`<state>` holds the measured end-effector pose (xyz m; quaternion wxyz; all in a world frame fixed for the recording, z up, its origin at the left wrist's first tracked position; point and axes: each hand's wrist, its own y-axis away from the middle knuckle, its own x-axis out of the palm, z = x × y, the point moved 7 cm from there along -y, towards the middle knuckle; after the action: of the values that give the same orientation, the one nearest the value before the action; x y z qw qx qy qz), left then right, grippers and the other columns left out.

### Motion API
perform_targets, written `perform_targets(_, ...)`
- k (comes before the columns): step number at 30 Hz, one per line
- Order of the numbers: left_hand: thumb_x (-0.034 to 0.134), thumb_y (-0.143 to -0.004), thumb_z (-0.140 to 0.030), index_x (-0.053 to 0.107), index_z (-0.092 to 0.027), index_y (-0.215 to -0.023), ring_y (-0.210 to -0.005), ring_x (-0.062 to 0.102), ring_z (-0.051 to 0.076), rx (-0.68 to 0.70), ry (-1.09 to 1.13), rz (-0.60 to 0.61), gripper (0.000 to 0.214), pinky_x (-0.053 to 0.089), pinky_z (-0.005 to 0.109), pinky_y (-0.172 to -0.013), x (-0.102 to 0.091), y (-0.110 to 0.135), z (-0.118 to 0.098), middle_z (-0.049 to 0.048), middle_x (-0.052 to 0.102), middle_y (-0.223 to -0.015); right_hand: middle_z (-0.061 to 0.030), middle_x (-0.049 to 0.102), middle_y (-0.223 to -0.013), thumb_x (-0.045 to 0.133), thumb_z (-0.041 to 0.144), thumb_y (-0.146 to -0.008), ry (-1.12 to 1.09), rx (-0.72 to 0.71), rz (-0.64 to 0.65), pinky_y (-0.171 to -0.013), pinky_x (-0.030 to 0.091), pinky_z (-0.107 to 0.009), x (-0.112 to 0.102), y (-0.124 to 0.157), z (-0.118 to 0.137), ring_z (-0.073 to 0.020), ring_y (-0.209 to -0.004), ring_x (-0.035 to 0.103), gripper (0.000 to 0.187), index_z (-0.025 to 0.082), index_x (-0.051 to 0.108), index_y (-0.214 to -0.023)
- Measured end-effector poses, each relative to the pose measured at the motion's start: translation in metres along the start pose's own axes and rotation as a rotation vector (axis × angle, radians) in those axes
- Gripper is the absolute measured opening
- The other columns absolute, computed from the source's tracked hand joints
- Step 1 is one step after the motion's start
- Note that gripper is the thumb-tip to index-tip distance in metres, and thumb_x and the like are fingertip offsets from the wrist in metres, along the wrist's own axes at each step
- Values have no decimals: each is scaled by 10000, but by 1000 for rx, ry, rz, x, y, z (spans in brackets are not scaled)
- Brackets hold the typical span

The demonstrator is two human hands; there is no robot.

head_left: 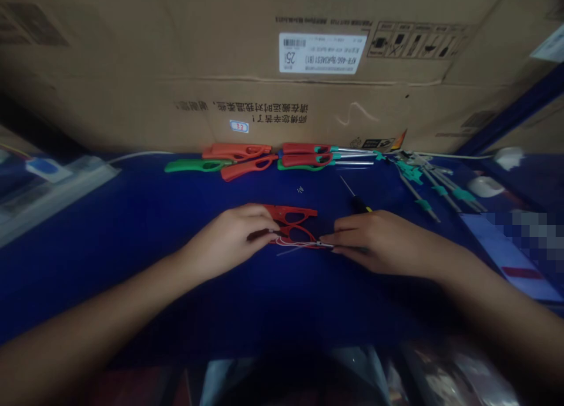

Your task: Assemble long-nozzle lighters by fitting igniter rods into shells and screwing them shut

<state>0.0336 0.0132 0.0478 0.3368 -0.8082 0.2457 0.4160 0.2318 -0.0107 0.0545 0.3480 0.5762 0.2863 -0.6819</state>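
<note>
A red plastic lighter shell [294, 218] lies on the blue table top [145, 218] between my hands. My left hand [235, 235] is closed on the shell's left end, fingers wrapped over it. My right hand [374, 238] pinches a thin white wire [296, 244] with a small metal tip just right of the shell. The wire loops across the lower part of the shell.
Behind the hands lie several red and green lighter shells [240, 159], some with metal tubes. Loose metal tubes with teal collars [423, 183] lie at the right. A black-handled screwdriver [358, 200] sits near my right hand. A cardboard box wall [282, 89] closes the back.
</note>
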Motion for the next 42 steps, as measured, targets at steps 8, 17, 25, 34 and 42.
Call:
perform_targets(8, 663, -932, -193, 762, -189, -1000, -933, 701, 167, 21, -7, -14, 121, 544, 275, -856, 0, 0, -1, 29, 715, -994, -53, 673, -876, 541, 77, -932, 281, -82, 63, -665, 412, -318, 10, -5, 21, -188, -778, 601, 193, 151, 717, -966)
perform_targets(17, 660, -926, -159, 756, -169, -1000, -937, 693, 166, 44, -24, -19, 122, 547, 277, -863, 0, -2, -2, 40, 720, -1001, -70, 672, -817, 571, 93, -890, 366, 2, 107, -587, 380, -328, 4, -18, 29, -212, -748, 617, 169, 154, 700, -800)
perform_targets(25, 644, -932, -169, 751, -185, -984, -966, 695, 181, 24, -37, 1, 121, 544, 295, -869, 1, -2, -4, 39, 729, -1025, -67, 639, -1162, 588, 237, -937, -49, 97, -92, -682, 476, -277, 7, -30, 22, -173, -844, 671, 177, 193, 648, -1098)
perform_targets(34, 607, -960, -188, 707, -199, -1002, -915, 674, 163, -28, -40, 3, 110, 517, 277, -821, 3, 3, -6, 21, 706, -994, -9, 592, -895, 584, 130, -944, -400, -15, -218, -683, 446, -218, 13, -31, 12, -100, -745, 568, 47, 172, 604, -944)
perform_targets(42, 629, -954, -224, 696, -198, -996, -842, 672, 138, -82, 0, -13, 83, 510, 253, -753, 7, 6, -5, 2, 694, -974, -6, 584, -936, 631, 112, -921, -437, -24, -209, -663, 417, -204, 16, -30, 10, -74, -707, 523, 63, 167, 622, -950)
